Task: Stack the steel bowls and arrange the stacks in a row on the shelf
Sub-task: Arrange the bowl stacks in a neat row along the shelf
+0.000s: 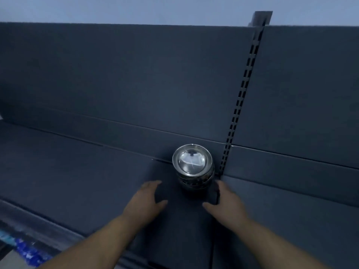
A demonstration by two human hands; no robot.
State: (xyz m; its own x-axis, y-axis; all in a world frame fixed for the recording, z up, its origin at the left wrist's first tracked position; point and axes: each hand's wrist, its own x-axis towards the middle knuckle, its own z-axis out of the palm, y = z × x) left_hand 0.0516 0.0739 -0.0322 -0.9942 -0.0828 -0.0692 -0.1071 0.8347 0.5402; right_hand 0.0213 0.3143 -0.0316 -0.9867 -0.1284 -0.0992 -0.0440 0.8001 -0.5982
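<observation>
Standing on shelf: stack of steel bowls, upright, at the rear of the shelf, close against the foot of the back panel; roughly 5 o'clock from frame centre.
Top bowl: mouth up, polished inside throwing back a bright reflection; sides of the lower bowls show beneath it on the 6 o'clock side; their count is not readable.
Slotted post: dark upright strip with paired slots, just beside the stack at its 3 o'clock, running up toward 1 o'clock.
Left hand: at 8 o'clock of the stack, fingers loosely extended toward the bowls, thumb spread; released, grasping nothing; a strip of bare shelf lies between fingertips and stack.
Right hand: at 4 o'clock of the stack, fingers relaxed, thumb pointing toward 9 o'clock; released, grasping nothing; fingertips just beside the base of the stack, contact cannot be told.
Blue packaging: blurred blue-and-white material at 8 o'clock of the frame, beyond the shelf's front edge; kind not readable.
Wall: pale, above the back panel at 12 o'clock.
</observation>
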